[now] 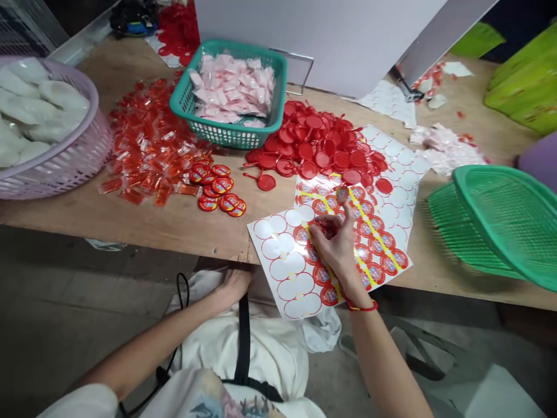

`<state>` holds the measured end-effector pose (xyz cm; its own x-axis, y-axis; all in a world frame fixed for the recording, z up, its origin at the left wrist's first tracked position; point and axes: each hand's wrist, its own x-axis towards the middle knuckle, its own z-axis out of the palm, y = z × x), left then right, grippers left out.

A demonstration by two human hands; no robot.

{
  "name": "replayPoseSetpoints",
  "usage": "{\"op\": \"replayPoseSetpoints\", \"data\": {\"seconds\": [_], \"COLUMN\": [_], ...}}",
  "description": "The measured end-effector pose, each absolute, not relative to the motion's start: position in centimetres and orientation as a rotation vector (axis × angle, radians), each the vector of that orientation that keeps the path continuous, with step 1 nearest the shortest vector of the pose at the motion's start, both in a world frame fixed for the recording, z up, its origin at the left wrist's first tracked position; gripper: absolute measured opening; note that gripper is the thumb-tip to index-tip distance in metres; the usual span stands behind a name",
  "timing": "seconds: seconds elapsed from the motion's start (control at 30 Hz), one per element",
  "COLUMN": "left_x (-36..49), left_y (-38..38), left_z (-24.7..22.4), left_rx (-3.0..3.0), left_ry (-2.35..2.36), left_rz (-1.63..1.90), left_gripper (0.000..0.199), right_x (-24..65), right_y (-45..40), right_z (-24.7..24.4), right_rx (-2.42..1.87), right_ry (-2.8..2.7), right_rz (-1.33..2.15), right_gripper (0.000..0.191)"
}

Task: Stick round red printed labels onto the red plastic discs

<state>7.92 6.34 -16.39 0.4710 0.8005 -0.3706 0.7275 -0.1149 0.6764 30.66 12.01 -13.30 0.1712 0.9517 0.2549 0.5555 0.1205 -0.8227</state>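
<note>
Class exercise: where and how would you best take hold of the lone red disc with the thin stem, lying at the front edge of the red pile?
Pinch the thin stem of the red disc from above, coming from the left. The stem points left, away from the pile, and the disc lies flat on the wooden table, so the stem probably offers the freest grip.
</note>
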Motion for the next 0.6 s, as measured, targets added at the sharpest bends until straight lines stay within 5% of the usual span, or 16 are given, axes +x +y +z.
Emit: {"op": "replayPoseSetpoints", "data": {"seconds": [0.23, 0.6], "left_x": [5.4, 14.6], "left_y": [10.2, 20.6], "left_z": [-4.3, -9.4], "left_rx": [1.923, 2.179], "left_ry": [0.825, 1.045], "left_rz": [0.082, 0.321], "left_gripper": [0.032, 0.030], "right_x": [29.5, 30.6], "right_y": [14.3, 13.5], "right_z": [-13.3, -12.4], "right_rx": [-1.703, -1.468], "right_ry": [-1.398, -1.199], "right_rz": [0.288, 0.778], "right_gripper": [0.074, 0.063]}}
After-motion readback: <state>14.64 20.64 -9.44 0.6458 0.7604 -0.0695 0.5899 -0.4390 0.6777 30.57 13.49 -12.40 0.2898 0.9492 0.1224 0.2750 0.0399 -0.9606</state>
